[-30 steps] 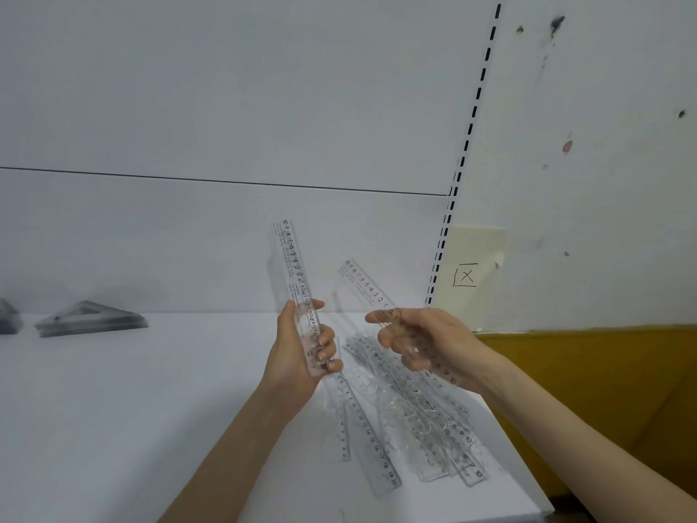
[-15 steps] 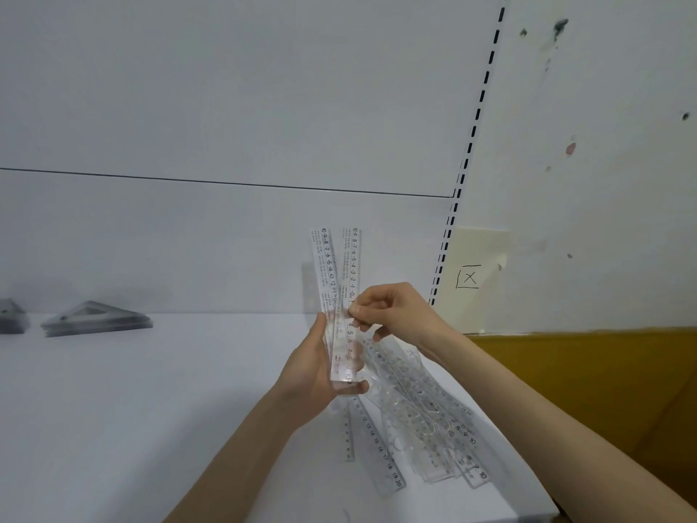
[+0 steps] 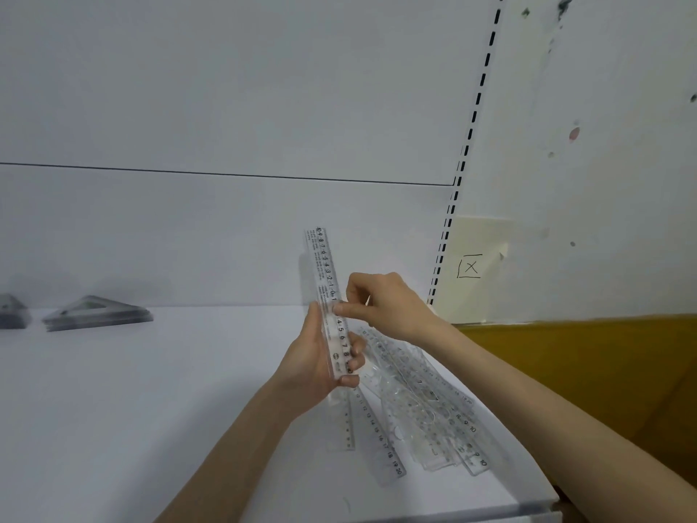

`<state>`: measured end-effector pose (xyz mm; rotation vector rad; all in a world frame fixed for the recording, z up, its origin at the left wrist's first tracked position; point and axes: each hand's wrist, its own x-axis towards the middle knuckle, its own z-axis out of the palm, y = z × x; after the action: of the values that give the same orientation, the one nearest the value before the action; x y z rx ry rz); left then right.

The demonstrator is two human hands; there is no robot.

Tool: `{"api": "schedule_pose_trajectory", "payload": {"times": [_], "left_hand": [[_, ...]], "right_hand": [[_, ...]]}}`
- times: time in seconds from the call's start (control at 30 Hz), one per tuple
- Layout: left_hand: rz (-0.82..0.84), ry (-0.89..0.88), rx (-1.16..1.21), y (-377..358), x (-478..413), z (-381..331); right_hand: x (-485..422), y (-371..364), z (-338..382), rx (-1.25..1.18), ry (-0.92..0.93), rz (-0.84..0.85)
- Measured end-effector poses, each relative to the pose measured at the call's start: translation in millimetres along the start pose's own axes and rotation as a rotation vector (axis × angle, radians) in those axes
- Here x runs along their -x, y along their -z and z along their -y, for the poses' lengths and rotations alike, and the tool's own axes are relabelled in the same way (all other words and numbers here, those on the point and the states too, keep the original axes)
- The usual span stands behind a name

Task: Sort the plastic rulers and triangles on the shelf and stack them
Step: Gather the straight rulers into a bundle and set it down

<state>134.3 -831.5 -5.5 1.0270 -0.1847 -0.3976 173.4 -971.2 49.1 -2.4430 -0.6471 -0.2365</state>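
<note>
In the head view, at the centre of the frame, a clear ruler (image 3: 327, 281) is held nearly upright (whether one or several lie together cannot be told); its lower part is gripped by the left hand (image 3: 315, 366), fingers curled round its edge; its right edge is pinched between thumb and forefinger of the right hand (image 3: 390, 307); at lower right a loose pile of rulers (image 3: 426, 409) is spread on the white shelf (image 3: 132, 409); at the far left a stack of triangles (image 3: 98, 315) is seen, well apart.
</note>
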Motion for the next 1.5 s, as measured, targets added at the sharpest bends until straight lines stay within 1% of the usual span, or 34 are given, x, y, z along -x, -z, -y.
{"api": "schedule_pose_trajectory", "payload": {"times": [0.07, 0.1, 0.13, 0.17, 0.23, 0.33, 0.4, 0.5, 0.6, 0.7, 0.83, 1.03, 1.1, 1.2, 1.27, 1.33, 1.43, 1.5], "left_hand": [[-0.012, -0.018, 0.002, 2, -2, 1], [-0.02, -0.031, 0.006, 2, -2, 1], [-0.029, -0.041, 0.013, 3, -3, 0], [-0.033, -0.048, 0.019, 3, -4, 0], [-0.042, -0.059, 0.022, 4, -5, 0], [-0.068, -0.073, 0.004, 5, -6, 0], [-0.083, -0.08, 0.003, 6, -8, 1], [-0.108, -0.087, 0.003, 8, -9, 2], [-0.113, -0.095, -0.005, 10, -9, 2], [-0.116, -0.108, -0.011, 10, -7, 1], [-0.124, -0.126, 0.005, 10, -6, 0], [-0.106, -0.122, 0.016, 9, -5, 0], [-0.101, -0.124, 0.02, 9, -4, 0], [-0.1, -0.123, 0.018, 9, -5, -1], [-0.106, -0.122, 0.016, 9, -6, -1], [-0.106, -0.121, 0.014, 9, -5, 0], [-0.093, -0.104, 0.008, 9, -5, 1], [-0.057, -0.072, 0.004, 8, -3, 1]], "right_hand": [[4, 5, -3, -0.097, -0.042, -0.035], [7, 10, -8, -0.113, -0.073, -0.053], [12, 15, -15, -0.081, -0.102, -0.05], [18, 19, -24, -0.012, -0.133, -0.017], [34, 23, -37, 0.146, -0.203, 0.12], [63, 16, -39, 0.308, -0.298, 0.31], [75, 13, -35, 0.385, -0.319, 0.378], [81, 15, -36, 0.276, -0.349, 0.341], [81, 15, -40, 0.23, -0.366, 0.279], [81, 16, -47, 0.056, -0.408, 0.223], [86, 31, -52, -0.339, -0.482, 0.15], [93, 44, -38, -0.886, -0.444, 0.122], [93, 46, -31, -0.991, -0.4, 0.111], [92, 47, -23, -1.061, -0.331, 0.089], [92, 48, -19, -1.077, -0.293, 0.099], [91, 45, -16, -1.03, -0.261, 0.113], [88, 38, -19, -0.804, -0.205, 0.113], [84, 41, -23, -0.568, -0.064, 0.108]]}}
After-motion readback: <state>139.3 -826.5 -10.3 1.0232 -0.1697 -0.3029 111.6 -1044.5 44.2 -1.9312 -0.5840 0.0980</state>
